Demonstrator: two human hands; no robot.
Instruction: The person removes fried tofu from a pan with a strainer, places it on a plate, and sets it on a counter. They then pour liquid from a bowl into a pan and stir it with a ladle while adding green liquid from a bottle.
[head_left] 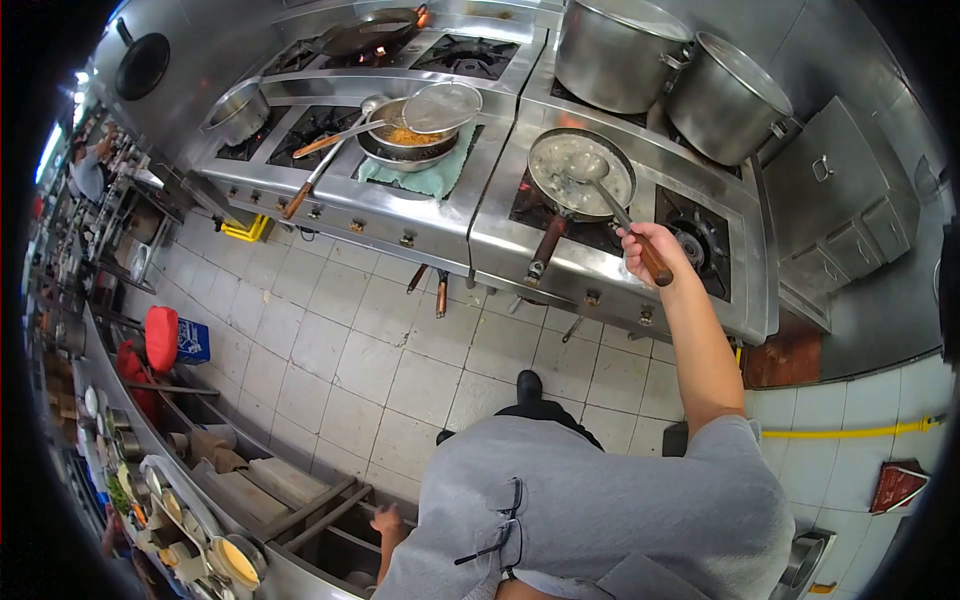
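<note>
My right hand [648, 250] is closed around the wooden handle of a metal ladle [620, 212]. The ladle's bowl rests in a pale, creamy sauce [560, 165] inside a frying pan [534, 190]. This pan sits on a stove burner, its wooden handle [545, 250] jutting toward me over the stove's front edge. Low at my side, my left hand [388, 520] hangs near the counter behind me. Its fingers look loosely apart, with nothing visible in them.
Two tall stockpots [618, 60] stand behind the pan. To the left, a round strainer [442, 107] lies over stacked pans on a green cloth [430, 180]. A wok [370, 35] sits over flame at the back. Containers of food [238, 560] line the counter behind me.
</note>
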